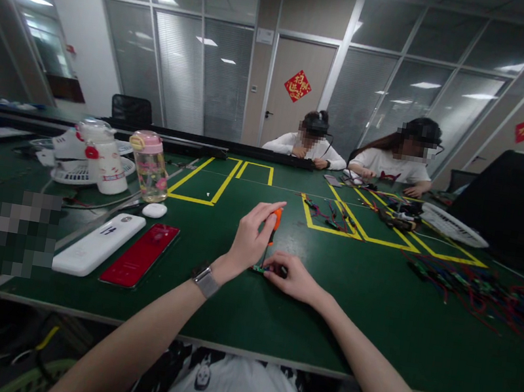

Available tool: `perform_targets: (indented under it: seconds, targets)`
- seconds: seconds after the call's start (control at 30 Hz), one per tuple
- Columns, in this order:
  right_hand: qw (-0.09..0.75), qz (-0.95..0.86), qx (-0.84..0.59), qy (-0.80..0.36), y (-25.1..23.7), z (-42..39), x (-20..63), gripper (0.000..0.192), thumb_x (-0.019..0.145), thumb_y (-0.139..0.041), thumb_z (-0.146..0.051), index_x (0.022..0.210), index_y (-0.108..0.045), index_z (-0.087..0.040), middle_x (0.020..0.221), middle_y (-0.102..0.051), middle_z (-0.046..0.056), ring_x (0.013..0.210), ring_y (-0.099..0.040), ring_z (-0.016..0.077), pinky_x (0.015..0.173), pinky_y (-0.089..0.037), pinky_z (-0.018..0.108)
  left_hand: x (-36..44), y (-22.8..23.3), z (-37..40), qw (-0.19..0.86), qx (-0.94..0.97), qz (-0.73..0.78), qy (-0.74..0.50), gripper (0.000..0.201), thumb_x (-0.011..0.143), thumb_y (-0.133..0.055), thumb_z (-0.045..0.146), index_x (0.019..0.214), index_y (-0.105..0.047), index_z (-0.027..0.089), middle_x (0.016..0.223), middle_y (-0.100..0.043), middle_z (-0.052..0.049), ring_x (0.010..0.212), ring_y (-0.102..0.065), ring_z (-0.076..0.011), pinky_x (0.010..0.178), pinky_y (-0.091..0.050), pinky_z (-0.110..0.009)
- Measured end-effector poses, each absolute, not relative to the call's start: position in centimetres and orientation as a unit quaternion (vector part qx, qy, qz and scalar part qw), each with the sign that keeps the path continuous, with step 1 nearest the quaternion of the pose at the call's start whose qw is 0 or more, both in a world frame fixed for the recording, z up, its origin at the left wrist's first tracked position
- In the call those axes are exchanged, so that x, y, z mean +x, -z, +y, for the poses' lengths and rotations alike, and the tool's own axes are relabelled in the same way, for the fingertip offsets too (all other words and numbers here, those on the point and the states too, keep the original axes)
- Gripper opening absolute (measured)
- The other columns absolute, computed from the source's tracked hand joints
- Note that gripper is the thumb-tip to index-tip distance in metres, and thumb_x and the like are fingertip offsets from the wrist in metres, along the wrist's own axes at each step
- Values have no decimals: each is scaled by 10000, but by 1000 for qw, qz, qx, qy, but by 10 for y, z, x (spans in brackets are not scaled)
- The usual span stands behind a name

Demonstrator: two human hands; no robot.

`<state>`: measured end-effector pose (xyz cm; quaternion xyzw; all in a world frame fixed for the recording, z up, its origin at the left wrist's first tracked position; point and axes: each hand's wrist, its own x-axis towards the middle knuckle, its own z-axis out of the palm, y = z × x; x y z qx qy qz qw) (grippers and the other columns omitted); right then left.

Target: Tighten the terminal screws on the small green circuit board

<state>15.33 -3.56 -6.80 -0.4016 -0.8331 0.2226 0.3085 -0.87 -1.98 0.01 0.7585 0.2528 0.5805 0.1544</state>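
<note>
A person seated at the near edge of a green worktop is working with both bare hands near its middle. The left hand, with a watch on its wrist, is closing its fingers around the orange handle of a small screwdriver, which is standing upright with its tip down on a small green circuit board. The right hand is lying just beside it, fingertips pinching and pressing the board flat against the worktop. The board looks light, thin, stiff and somewhat fragile, so it is probably best held by its edges, and it may slide on the smooth surface if not pinned. The screwdriver looks light and rigid, best gripped at its handle. Toward the left edge are lying a red phone, a white case, a clear bottle with a pink lid and a white bottle. A tangle of coloured wires is sitting toward the right edge. Two other people are sitting at the far edge, and yellow tape is marking out rectangles there
</note>
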Motion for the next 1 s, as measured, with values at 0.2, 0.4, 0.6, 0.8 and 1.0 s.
perform_targets:
  seconds: [0.2,0.4,0.6,0.8,1.0]
  targets:
    - [306,-832,-405,-223,66,-37,153,122,793,-630,-148,895,-695,-159,737,-591,16,623,-536,129,593,-433,247,-8,0,-19,160,754,251,-586,291,966,-420,193,1198,-593,207,1112,-658,-65,1017,-617,-168,882,-481,-313]
    - [304,-834,-405,-218,66,-37,153,124,794,-625,-147,896,-696,-159,739,-589,15,626,-534,128,593,-426,242,-8,0,-19,122,754,262,-590,227,914,-544,206,1121,-636,209,932,-604,-34,821,-571,-134,748,-476,-257]
    - [302,-833,-410,-215,65,-37,152,124,784,-632,-140,889,-697,-148,732,-588,17,626,-527,127,589,-419,240,-8,1,-19,130,755,266,-585,245,954,-476,237,1134,-642,222,966,-602,-38,880,-584,-141,808,-473,-270]
    - [303,-830,-413,-219,65,-38,152,129,783,-631,-138,893,-698,-153,734,-588,17,624,-529,129,593,-427,245,-8,0,-19,155,759,237,-586,276,961,-446,193,1185,-605,214,1069,-648,-56,978,-605,-155,855,-482,-292]
    - [308,-832,-405,-220,67,-37,153,130,785,-636,-144,898,-698,-158,752,-585,18,625,-529,126,591,-427,243,-8,0,-20,118,758,250,-591,188,908,-560,217,1065,-663,211,921,-578,-26,803,-561,-124,752,-474,-257]
